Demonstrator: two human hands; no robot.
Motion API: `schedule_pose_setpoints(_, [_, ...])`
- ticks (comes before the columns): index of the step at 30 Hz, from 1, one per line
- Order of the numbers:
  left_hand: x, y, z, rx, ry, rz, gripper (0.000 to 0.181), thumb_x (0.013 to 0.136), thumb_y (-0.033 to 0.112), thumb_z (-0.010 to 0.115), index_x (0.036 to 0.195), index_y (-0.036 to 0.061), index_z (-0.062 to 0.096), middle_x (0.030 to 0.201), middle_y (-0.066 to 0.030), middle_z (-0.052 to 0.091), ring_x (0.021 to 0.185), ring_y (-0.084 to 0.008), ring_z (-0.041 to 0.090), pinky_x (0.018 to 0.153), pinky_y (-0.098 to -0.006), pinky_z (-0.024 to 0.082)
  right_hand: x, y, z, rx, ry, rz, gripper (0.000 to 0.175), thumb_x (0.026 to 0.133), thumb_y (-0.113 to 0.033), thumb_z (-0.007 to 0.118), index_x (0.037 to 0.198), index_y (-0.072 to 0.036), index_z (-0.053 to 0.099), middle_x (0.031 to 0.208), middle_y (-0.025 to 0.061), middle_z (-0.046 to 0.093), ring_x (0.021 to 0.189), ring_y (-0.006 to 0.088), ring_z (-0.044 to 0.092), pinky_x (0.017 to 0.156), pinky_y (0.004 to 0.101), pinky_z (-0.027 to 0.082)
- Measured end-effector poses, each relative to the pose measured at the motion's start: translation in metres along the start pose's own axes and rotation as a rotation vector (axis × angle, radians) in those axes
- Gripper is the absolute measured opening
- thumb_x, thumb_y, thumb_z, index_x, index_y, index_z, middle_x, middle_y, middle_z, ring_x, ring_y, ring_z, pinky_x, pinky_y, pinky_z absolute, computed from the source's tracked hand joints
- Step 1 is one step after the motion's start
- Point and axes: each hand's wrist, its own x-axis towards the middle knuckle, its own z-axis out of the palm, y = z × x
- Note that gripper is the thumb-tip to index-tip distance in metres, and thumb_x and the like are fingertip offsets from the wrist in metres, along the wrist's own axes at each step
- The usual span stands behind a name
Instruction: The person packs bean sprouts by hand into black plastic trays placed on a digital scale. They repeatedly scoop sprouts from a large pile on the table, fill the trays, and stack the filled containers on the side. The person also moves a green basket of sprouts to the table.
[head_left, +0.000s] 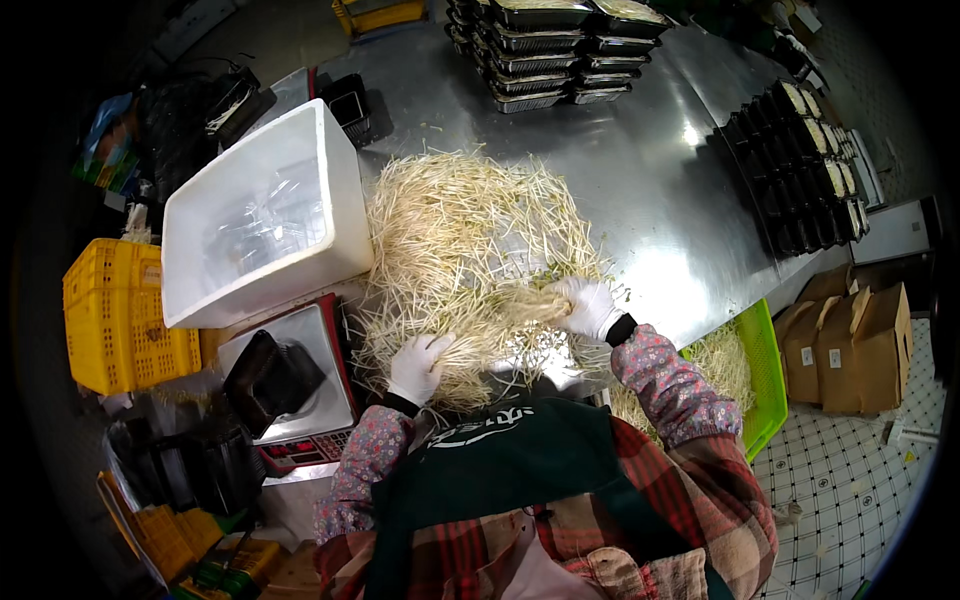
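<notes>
A heap of pale bean sprouts (457, 217) with thin stems and some greenish tips spreads over the steel table in front of me. My right hand (589, 306), in a white glove, grips a bundle of sprouts (534, 303) at the heap's right side. At the near left edge, my left hand (418, 369), also gloved in white, has its fingers curled around a clump of sprouts (461, 367). Some of its fingers are hidden among the stems. Left of that hand, a black plastic tray (274, 379) rests tilted on a digital scale (334, 367).
A white foam box (349, 232) stands left of the heap, beside a yellow crate (127, 315). Filled black trays (540, 64) are stacked at the back, with more trays (795, 165) at right. A green basket (765, 382) holds sprouts near my right elbow. Brown paper bags (847, 352) stand beyond.
</notes>
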Motion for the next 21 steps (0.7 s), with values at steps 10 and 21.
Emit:
schedule_pose_setpoints(10, [-0.086, 0.033, -0.011, -0.064, 0.296, -0.313, 0.092, 0.068, 0.015, 0.08, 0.148, 0.0104, 0.036, 0.15, -0.0212, 0.033, 0.137, -0.0395, 0.032, 0.112, -0.0461, 0.029, 0.066, 0.083, -0.012, 0.207, -0.018, 0.614, 0.121, 0.056, -0.061, 0.086, 0.152, -0.012, 0.03, 0.154, 0.0288, 0.025, 0.144, 0.0432, 0.022, 0.117, 0.0471, 0.024])
schedule_pose_setpoints(21, [-0.168, 0.029, 0.059, -1.68, 0.441, -1.155, 0.062, 0.09, 0.02, 0.068, 0.143, 0.0153, 0.034, 0.144, -0.0113, 0.042, 0.127, -0.0298, 0.048, 0.097, -0.049, 0.046, 0.079, 0.005, 0.01, 0.43, -0.125, 0.43, 0.07, 0.067, -0.019, 0.082, 0.132, -0.011, 0.056, 0.114, 0.0097, 0.067, 0.099, 0.0232, 0.066, 0.088, 0.0346, 0.054])
